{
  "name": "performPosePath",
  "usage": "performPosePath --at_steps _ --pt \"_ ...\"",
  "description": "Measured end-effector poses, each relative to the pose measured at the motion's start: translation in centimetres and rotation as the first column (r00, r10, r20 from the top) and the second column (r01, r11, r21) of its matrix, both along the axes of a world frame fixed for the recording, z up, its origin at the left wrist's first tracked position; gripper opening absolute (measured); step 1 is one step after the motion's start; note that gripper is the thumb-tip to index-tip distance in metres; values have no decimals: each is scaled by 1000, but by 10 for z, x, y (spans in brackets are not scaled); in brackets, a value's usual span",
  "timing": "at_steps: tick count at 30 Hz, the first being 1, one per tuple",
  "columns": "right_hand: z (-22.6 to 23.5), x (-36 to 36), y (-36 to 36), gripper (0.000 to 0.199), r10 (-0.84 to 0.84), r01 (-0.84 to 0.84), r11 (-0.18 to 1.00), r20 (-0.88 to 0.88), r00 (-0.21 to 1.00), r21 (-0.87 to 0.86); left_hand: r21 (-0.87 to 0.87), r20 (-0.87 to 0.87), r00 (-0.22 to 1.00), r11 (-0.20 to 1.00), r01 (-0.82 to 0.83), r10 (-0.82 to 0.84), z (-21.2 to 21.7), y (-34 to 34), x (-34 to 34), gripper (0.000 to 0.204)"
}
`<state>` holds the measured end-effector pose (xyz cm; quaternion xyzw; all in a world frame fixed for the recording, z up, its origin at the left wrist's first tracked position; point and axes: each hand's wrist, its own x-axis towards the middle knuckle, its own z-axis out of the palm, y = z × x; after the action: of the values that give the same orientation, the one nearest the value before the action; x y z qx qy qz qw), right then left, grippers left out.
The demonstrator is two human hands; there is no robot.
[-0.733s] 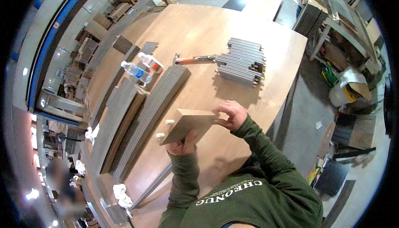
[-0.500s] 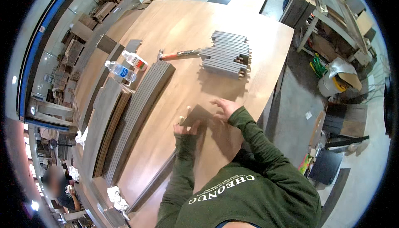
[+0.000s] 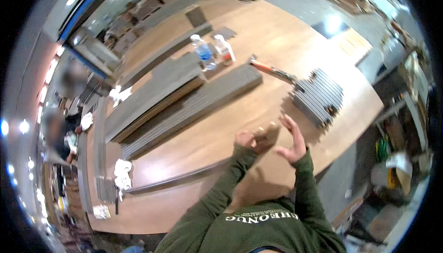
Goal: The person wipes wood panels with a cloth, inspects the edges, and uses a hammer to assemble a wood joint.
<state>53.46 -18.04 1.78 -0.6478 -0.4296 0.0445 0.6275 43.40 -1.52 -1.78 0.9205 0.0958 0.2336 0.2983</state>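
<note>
Left fingers (image 3: 249, 138) gripping small board (image 3: 269, 135) | right fingers (image 3: 291, 126) spread, empty, just beside it

Bright lamps (image 3: 24, 126) glow at left, and grey floor (image 3: 304, 7) shows beyond a broad wooden table (image 3: 180, 163).

Small board (image 3: 269, 137) matt, wood-like; tabletop (image 3: 286, 40) glossy wood; clear bottle (image 3: 204, 54) plastic.

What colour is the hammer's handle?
The handle is orange toward the metal end and mostly dark toward the other; the head view shows it.
</note>
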Motion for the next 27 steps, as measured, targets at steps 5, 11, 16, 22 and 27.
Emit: performPosePath --at_steps 5,11,16,22,27 --pt "-41 -46 41 102 -290 291 956 -42 956 41 103 -194 886 890 445 -421 13 47 0 56" --pt "-51 -43 48 96 -340 328 940 196 920 88 554 -277 762 745 -371 585 102 261 -46 76" --pt "-64 -35 45 81 -351 337 936 192 916 102 669 -215 418 445 -595 883 17 388 -102 38" --pt "-65 -42 43 80 -356 355 935 35 934 30 870 -255 586 447 -208 769 46 334 -101 19" --pt "-76 -32 45 84 -173 250 935 -291 941 252 834 362 876 308 -457 319 170 286 -125 20"
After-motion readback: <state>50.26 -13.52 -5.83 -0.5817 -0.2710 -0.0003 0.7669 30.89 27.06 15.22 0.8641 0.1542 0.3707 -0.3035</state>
